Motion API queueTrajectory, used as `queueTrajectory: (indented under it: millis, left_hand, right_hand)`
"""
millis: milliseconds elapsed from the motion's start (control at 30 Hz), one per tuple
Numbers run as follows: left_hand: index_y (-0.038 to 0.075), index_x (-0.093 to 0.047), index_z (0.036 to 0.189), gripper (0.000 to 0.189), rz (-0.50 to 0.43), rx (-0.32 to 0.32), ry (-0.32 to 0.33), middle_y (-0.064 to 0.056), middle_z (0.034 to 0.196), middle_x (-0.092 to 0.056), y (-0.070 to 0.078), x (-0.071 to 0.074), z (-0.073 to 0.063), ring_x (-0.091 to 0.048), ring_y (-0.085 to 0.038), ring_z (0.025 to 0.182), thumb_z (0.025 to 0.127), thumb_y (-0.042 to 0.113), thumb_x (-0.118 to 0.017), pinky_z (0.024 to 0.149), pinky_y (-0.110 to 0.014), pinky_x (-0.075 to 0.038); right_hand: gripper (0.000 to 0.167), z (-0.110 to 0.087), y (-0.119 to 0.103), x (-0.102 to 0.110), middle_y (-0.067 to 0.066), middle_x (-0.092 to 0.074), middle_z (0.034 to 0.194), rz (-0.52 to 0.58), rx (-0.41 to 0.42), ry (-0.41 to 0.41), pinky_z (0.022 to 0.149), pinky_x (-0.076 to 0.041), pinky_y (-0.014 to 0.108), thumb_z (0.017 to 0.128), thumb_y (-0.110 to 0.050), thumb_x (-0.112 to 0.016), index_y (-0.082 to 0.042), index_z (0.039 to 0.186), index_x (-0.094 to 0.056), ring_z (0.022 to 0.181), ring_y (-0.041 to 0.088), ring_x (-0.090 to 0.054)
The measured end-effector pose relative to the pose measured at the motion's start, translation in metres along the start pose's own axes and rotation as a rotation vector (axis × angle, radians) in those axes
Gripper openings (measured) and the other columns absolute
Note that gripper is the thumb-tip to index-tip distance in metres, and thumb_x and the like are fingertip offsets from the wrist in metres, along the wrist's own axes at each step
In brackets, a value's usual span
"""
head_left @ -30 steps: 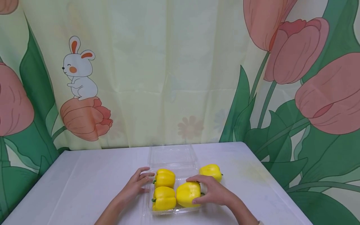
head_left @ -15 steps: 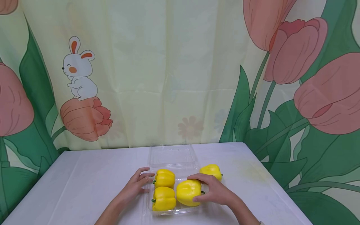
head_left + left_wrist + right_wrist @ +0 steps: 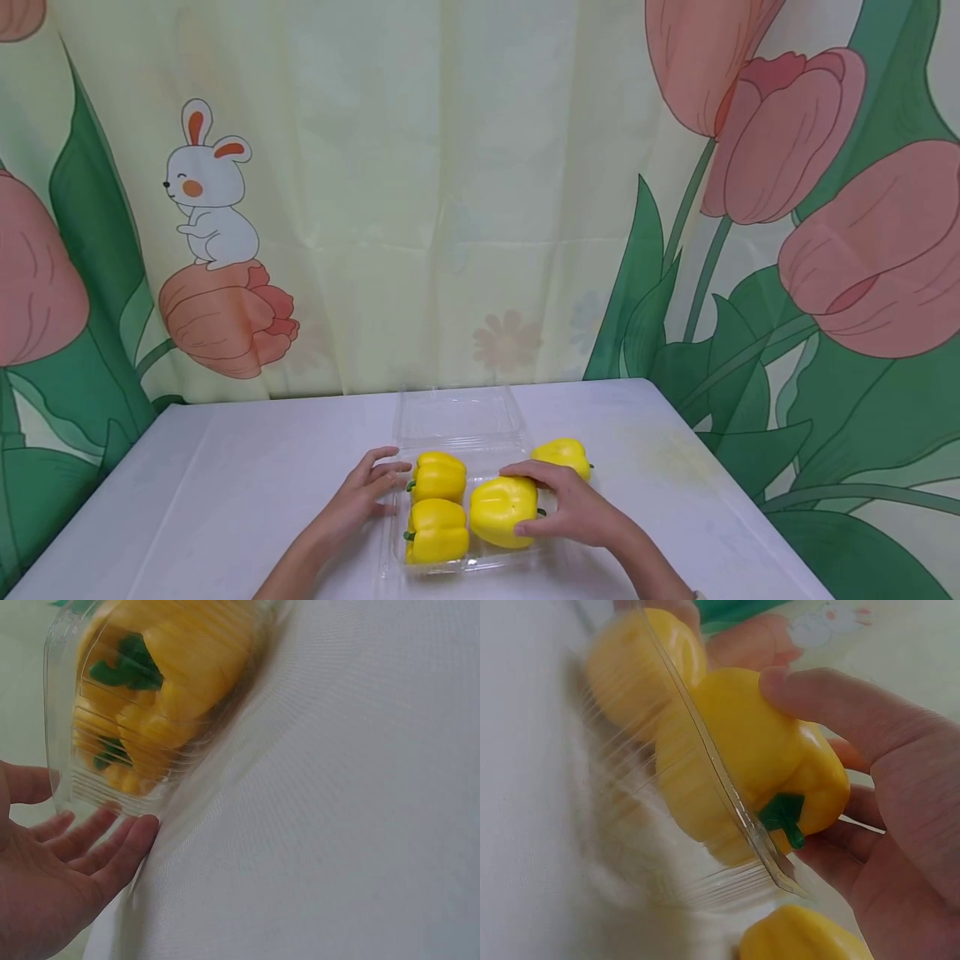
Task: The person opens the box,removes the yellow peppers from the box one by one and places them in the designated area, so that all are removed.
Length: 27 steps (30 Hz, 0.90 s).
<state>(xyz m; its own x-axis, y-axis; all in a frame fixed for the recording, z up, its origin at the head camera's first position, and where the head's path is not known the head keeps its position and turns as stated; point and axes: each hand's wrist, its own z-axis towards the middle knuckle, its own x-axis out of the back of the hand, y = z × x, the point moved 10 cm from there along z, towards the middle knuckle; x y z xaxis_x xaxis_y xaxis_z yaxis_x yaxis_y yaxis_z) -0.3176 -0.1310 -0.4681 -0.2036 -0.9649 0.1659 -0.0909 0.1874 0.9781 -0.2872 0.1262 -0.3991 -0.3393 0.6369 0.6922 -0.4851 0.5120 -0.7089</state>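
A clear plastic clamshell box point(image 3: 450, 567) lies with its lid point(image 3: 459, 417) folded back, away from me. Two yellow bell peppers, a far one point(image 3: 439, 477) and a near one point(image 3: 437, 531), sit in its left half, stems to the left. My right hand point(image 3: 573, 504) grips another yellow bell pepper point(image 3: 742, 742) over the right half, thumb on one side and fingers on the other; its green stem points right. At the box's left side, my left hand point(image 3: 365, 490) rests its loosely bent fingers point(image 3: 139, 836) against the ribbed wall.
One more yellow bell pepper point(image 3: 564, 456) lies on the white-covered table point(image 3: 247, 475), just beyond the box's right side and behind my right hand. A curtain point(image 3: 375, 208) printed with tulips and a rabbit hangs at the table's far edge.
The pepper in my right hand has shifted slightly upward in the head view, with the hand still around it. My left hand and the other peppers stay in place.
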Motion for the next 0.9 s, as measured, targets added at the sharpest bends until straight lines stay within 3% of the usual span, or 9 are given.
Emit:
queueTrajectory:
  millis: [100, 333, 567, 900]
  left_hand:
    - [0.011, -0.031, 0.144, 0.05, -0.002, -0.001, 0.002, -0.019, 0.141, -0.051, -0.0005, 0.0002, 0.0007, -0.057, -0.027, 0.116, 0.1, 0.029, -0.049, 0.087, -0.041, -0.058]
    - [0.012, -0.031, 0.143, 0.05, -0.002, 0.008, 0.009, -0.018, 0.141, -0.051, -0.002, 0.0005, 0.0008, -0.057, -0.026, 0.115, 0.1, 0.029, -0.049, 0.087, -0.041, -0.057]
    - [0.013, -0.032, 0.143, 0.051, 0.004, 0.018, 0.019, -0.017, 0.14, -0.052, -0.0023, 0.0009, 0.0007, -0.058, -0.025, 0.114, 0.099, 0.03, -0.051, 0.086, -0.04, -0.058]
    - [0.012, -0.031, 0.144, 0.051, 0.002, 0.009, 0.011, -0.018, 0.141, -0.051, -0.0012, 0.0001, -0.0006, -0.058, -0.025, 0.114, 0.1, 0.03, -0.05, 0.088, -0.042, -0.057]
  right_hand:
    - [0.057, -0.0005, -0.0003, 0.0012, -0.016, -0.061, 0.127, 0.004, -0.002, 0.002, 0.1, -0.049, 0.028, 0.079, -0.039, -0.077, -0.023, 0.131, -0.058, 0.114, 0.008, -0.056]
    - [0.053, -0.0019, 0.0, 0.0032, -0.016, -0.061, 0.127, 0.018, 0.004, 0.007, 0.099, -0.049, 0.026, 0.08, -0.038, -0.077, -0.033, 0.129, -0.057, 0.113, 0.007, -0.056]
    - [0.057, -0.003, -0.0002, 0.0038, -0.014, -0.062, 0.127, 0.022, 0.002, 0.004, 0.099, -0.048, 0.023, 0.081, -0.038, -0.076, -0.021, 0.132, -0.057, 0.112, 0.007, -0.056]
    - [0.056, -0.0047, 0.0005, 0.0044, -0.013, -0.062, 0.127, 0.029, -0.013, 0.007, 0.099, -0.048, 0.022, 0.08, -0.036, -0.077, -0.023, 0.131, -0.057, 0.113, 0.008, -0.056]
